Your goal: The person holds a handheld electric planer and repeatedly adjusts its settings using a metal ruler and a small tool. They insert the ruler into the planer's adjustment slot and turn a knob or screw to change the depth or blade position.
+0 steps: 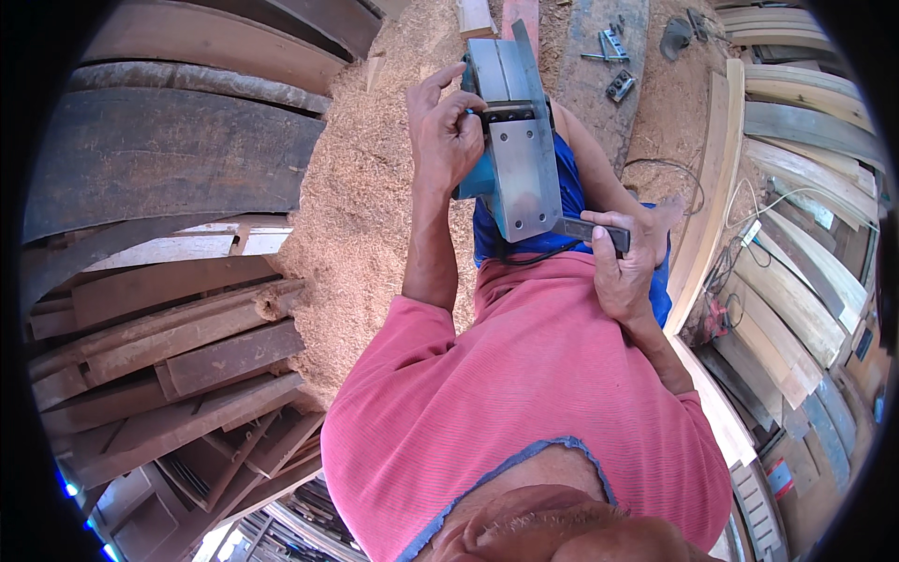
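Note:
An electric hand planer (524,178) with a blue body lies upside down over my lap, its bare metal sole facing up. My left hand (445,131) is at its left side, fingers curled against the edge by the dark cutter slot (508,115). My right hand (622,267) is closed round the dark handle of what looks like a try square (607,236), at the near right corner of the planer. A thin grey metal strip (534,70) runs along the sole's right edge and sticks out past its far end; whether it joins the handle is hard to see.
Wood shavings (361,225) cover the ground. A plank (599,89) ahead carries a small blue-and-metal tool (611,45) and a dark metal piece (620,86). Stacked boards (178,150) stand at left, more (787,290) at right, with cables (726,272) among them.

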`<action>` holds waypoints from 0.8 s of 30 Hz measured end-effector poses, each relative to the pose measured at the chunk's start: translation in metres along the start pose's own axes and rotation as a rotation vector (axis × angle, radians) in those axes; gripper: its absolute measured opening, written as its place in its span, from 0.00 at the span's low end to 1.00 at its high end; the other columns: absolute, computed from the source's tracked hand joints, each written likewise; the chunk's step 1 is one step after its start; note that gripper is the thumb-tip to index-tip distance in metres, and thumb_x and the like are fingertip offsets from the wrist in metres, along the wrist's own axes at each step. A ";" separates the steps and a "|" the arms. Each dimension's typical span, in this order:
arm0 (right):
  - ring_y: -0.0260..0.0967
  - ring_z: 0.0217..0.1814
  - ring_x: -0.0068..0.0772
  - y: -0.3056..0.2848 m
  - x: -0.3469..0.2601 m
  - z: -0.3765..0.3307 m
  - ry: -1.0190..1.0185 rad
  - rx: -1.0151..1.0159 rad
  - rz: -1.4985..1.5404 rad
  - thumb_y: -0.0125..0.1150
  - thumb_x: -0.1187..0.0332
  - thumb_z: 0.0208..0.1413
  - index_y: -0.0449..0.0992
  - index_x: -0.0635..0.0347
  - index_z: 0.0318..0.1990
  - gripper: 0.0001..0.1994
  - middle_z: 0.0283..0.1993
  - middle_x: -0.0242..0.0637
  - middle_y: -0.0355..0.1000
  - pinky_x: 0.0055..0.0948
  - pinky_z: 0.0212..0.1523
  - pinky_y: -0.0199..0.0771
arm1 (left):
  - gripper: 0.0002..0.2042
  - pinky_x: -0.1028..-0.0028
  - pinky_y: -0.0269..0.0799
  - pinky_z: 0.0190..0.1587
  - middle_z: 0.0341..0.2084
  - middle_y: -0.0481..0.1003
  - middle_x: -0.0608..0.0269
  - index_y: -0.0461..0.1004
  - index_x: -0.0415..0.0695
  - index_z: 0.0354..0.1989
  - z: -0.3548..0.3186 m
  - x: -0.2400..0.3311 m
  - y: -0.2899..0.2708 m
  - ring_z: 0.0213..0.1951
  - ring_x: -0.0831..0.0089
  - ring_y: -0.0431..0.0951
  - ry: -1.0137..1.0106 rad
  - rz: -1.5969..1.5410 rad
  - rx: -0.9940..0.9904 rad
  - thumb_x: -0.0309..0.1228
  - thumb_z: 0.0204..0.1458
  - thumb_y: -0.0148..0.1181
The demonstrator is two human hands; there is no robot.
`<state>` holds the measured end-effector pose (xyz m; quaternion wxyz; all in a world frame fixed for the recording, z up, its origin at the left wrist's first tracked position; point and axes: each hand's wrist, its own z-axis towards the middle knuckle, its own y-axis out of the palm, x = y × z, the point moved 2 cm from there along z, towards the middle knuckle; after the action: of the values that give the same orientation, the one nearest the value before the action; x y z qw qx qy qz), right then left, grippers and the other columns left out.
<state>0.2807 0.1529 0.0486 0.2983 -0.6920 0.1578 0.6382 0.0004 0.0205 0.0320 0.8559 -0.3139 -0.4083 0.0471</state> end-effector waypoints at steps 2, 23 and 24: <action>0.74 0.33 0.18 0.000 0.000 -0.001 0.000 0.006 0.003 0.60 0.74 0.75 0.80 0.68 0.54 0.08 0.43 0.38 0.86 0.25 0.37 0.77 | 0.11 0.55 0.70 0.66 0.60 0.82 0.49 0.87 0.46 0.30 0.001 -0.001 0.000 0.61 0.49 0.75 0.038 -0.010 -0.031 0.17 0.43 0.61; 0.83 0.48 0.30 -0.049 0.053 0.078 -0.080 0.149 -0.362 0.63 0.70 0.73 0.84 0.64 0.55 0.11 0.47 0.39 0.85 0.33 0.52 0.84 | 0.15 0.54 0.69 0.72 0.66 0.75 0.41 0.86 0.44 0.43 0.000 0.000 -0.003 0.67 0.46 0.73 -0.096 0.026 -0.106 0.22 0.48 0.59; 0.83 0.47 0.30 -0.051 0.075 0.098 -0.077 0.165 -0.329 0.64 0.70 0.72 0.85 0.64 0.55 0.11 0.46 0.37 0.85 0.33 0.51 0.84 | 0.16 0.53 0.68 0.72 0.67 0.75 0.39 0.84 0.43 0.46 0.001 0.000 -0.002 0.68 0.45 0.72 -0.075 -0.004 -0.114 0.23 0.48 0.60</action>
<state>0.2444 0.2648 -0.0150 0.4604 -0.6567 0.0828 0.5916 -0.0007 0.0188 0.0332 0.8208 -0.3595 -0.4426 0.0338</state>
